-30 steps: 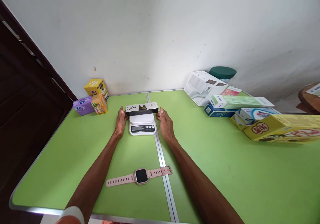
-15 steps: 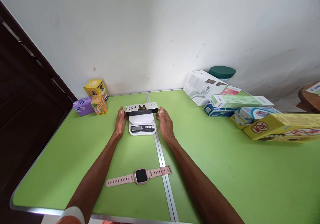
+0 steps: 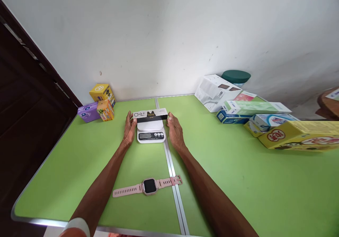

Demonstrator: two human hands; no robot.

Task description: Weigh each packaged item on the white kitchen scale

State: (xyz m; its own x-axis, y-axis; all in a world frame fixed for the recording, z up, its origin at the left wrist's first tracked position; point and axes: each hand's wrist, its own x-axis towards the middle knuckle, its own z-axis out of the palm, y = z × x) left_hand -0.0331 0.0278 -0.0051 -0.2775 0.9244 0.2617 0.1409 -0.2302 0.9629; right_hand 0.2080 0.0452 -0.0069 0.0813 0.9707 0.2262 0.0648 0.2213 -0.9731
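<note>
A long white-and-black box lies crosswise at the back of a white digital kitchen scale, hiding the rear of its platform. My left hand is at the box's left end, its thumb against the front corner and the other fingers mostly behind. At the opposite end, my right hand has its fingers curled close to the box's edge, seemingly touching it. Whether the box is lifted off the platform I cannot tell. Nearer to me, a pink smartwatch lies flat between my forearms, its strap stretched out.
Purple, orange and yellow packages stand at the back left. Several boxes fill the right side, including a large yellow box and a white box. A metal seam crosses the green table.
My left hand has moved inward to the right, and its thumb now meets the box's left end. My right hand, the box and the scale look almost unchanged.
</note>
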